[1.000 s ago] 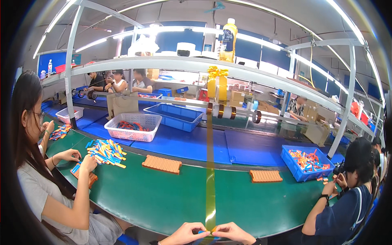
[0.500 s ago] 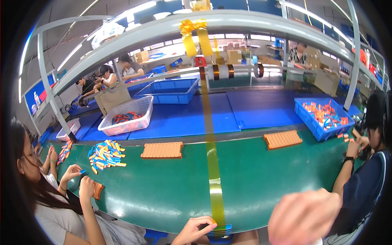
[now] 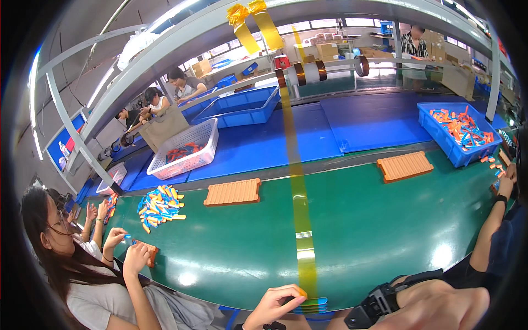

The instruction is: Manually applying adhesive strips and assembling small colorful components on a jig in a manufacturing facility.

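At the lower middle, my left hand (image 3: 273, 306) is closed, thumb against fingers, on an orange piece (image 3: 302, 292). Right beside its fingertips lies a row of narrow blue pieces (image 3: 316, 304). A long strip of yellow see-through tape (image 3: 302, 220) runs down the table to these blue pieces. My right hand (image 3: 459, 303) is at the lower right, apart from the tape, with its back showing; its fingers are hidden. A black strapped device (image 3: 379, 303) sits at that wrist.
Two orange grooved trays (image 3: 233, 192) (image 3: 405, 166) lie on the green table (image 3: 363, 225). A pile of blue and orange pieces (image 3: 160, 209) is at left. A white basket (image 3: 184, 154) and blue crate (image 3: 462, 146) stand behind. Tape rolls (image 3: 308, 74) hang on a bar. Co-workers (image 3: 93, 264) sit on both sides.
My right hand has moved down and to the right, and its wrist device now shows. My left hand keeps its closed grip by the blue pieces. The view has tilted and shifted.
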Available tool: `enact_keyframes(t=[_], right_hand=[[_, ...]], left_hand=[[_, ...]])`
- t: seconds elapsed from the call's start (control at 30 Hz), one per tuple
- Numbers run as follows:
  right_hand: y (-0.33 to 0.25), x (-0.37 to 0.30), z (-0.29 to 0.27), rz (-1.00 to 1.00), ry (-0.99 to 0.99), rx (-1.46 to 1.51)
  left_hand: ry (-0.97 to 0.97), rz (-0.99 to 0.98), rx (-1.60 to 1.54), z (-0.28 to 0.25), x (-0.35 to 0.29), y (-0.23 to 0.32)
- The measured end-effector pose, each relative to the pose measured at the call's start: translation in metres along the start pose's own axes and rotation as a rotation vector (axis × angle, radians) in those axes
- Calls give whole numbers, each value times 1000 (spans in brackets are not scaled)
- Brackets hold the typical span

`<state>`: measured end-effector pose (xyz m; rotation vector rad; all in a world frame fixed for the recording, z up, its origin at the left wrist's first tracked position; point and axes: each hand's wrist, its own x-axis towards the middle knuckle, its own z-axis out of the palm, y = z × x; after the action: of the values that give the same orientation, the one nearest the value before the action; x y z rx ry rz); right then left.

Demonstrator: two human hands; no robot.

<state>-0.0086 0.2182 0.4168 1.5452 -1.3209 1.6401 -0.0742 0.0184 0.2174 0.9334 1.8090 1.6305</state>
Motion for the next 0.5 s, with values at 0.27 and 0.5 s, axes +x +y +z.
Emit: enact_keyframes(t=[0.27,0.5], right_hand=[[-1,-8,-6,0,85,14],[-2,-10,-3,14,144,21]], left_hand=[[56,-50,-27,5,2,10],[78,-38,-77,9,0,21]])
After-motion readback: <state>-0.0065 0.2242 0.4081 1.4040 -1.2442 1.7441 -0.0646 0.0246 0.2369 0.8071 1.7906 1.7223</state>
